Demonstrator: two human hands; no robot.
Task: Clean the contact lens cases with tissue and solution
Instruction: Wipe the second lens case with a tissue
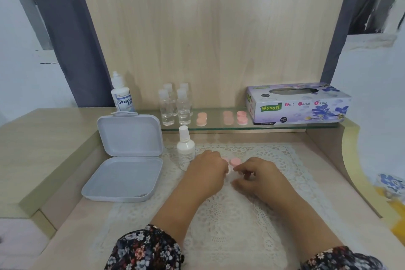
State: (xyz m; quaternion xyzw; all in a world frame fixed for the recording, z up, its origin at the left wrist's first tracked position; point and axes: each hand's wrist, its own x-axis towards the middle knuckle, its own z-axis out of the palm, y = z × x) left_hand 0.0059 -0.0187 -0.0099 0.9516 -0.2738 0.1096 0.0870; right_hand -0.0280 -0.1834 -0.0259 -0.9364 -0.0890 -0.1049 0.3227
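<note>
Progress looks slight in the single head view: one pink contact lens case (235, 162) lies on the lace mat (219, 215) between the two hands, and no tissue is out of the tissue box (299, 104), so by my reading the cleaning proper is not yet begun. The left hand (209, 173) rests on the mat with its fingertips at the case's left end; whether it pinches a cap there I cannot tell, since the fingers hide the contact. The right hand (255, 174) has its fingers curled, fingertips just beside the case's near edge, and whether they have hold of it is likewise hidden. Three more pink cases (228, 117) wait on the glass shelf (285, 126), well apart from the hands, so most of the work is left. A white spray bottle (185, 149) stands upright just beside the left hand and could be knocked by the wrist. Farther off stand a lens solution bottle (121, 94) and four small clear bottles (175, 105) on the shelf. An open grey box (127, 155) sits at the left, its lid raised. Reaching the tissues means crossing above the shelf cases
</note>
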